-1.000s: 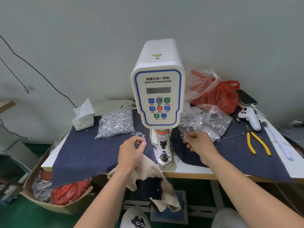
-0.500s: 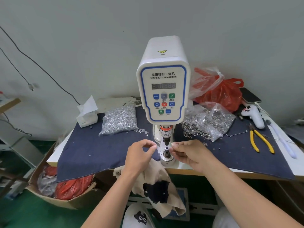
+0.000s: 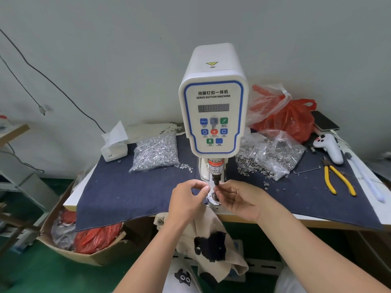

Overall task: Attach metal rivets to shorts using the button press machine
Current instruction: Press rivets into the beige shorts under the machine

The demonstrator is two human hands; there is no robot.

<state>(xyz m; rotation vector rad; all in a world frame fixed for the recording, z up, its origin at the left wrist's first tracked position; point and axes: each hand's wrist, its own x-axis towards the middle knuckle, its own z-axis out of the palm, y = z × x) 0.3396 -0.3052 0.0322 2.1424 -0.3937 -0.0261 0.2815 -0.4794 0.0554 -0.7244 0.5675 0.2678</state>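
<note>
At frame centre, the left hand [image 3: 188, 199] and right hand [image 3: 239, 199] pinch, apparently small rivet parts, at the button press machine [image 3: 213, 115] die. Beige shorts [image 3: 211, 240] hang below the tabletop [image 3: 317, 220] edge. Loading seems underway; next, fabric needs positioning.

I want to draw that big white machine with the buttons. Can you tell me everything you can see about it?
The servo button machine is a tall white plastic box standing upright on the table, against the wall. Its front has a blue outline, the words SERVO BUTTON MACHINE, a dark number display, and blue, red and green buttons. A yellow warning triangle sits on top. Below hangs a red-labelled black press rod above a round metal base. Both hands, left and right, pinch close beside the rod's tip.
</note>
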